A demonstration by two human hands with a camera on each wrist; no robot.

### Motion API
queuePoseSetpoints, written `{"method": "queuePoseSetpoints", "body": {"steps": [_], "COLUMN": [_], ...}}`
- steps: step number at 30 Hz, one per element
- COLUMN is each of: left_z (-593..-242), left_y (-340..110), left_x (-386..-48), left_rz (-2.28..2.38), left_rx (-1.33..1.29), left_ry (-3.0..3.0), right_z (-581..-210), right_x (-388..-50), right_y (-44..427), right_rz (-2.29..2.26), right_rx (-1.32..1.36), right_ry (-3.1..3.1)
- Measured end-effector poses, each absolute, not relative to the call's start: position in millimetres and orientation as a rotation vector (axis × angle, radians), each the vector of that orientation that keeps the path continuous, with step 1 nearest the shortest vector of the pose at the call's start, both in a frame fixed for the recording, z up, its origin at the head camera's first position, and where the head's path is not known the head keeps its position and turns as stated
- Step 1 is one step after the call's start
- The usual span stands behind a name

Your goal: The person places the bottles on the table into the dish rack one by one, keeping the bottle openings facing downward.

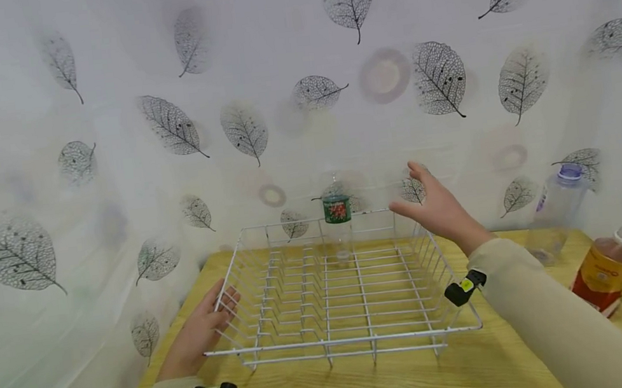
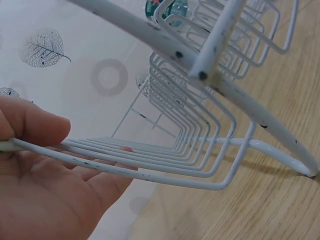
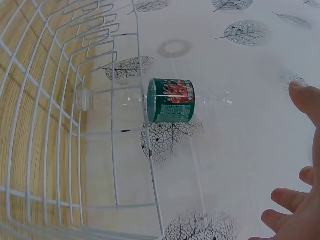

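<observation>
A white wire dish rack (image 1: 345,341) stands on the wooden table. At its left side my left hand (image 1: 202,328) grips the side wire, the thumb above it and the fingers below in the left wrist view. A clear plastic bottle with a green label (image 1: 337,209) is upside down at the rack's back rail, its neck low. Whether the neck touches the rack's floor I cannot tell. Over the back right corner, my right hand (image 1: 442,211) is raised with thumb and fingers spread, holding nothing. It is apart from the bottle in the right wrist view.
On the right of the table (image 1: 458,375), a clear bottle with a purple cap (image 1: 558,204) leans near the curtain. Before it, a tilted bottle with an orange-yellow label (image 1: 609,269) holds reddish liquid. A leaf-patterned curtain (image 1: 307,156) hangs behind and along the left.
</observation>
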State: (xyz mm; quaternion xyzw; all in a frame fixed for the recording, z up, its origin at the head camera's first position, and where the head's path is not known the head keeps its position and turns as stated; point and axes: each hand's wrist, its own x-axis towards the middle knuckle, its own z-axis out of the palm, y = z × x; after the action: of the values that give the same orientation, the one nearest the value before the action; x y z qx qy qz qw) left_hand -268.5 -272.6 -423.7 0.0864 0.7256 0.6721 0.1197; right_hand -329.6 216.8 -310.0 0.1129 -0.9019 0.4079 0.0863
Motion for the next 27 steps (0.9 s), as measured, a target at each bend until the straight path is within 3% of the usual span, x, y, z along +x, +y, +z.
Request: {"method": "queuePoseSetpoints", "body": {"steps": [27], "left_z": [-424], "left_y": [-270], "left_x": [-268], "left_rz": [1.992], "left_rx": [0.198], "left_ry": [2.111], "right_z": [-328], "right_x": [-240], "right_y": [304], "right_rz": [0.994], "right_rx": [0.236], "right_ry": [-2.491]}}
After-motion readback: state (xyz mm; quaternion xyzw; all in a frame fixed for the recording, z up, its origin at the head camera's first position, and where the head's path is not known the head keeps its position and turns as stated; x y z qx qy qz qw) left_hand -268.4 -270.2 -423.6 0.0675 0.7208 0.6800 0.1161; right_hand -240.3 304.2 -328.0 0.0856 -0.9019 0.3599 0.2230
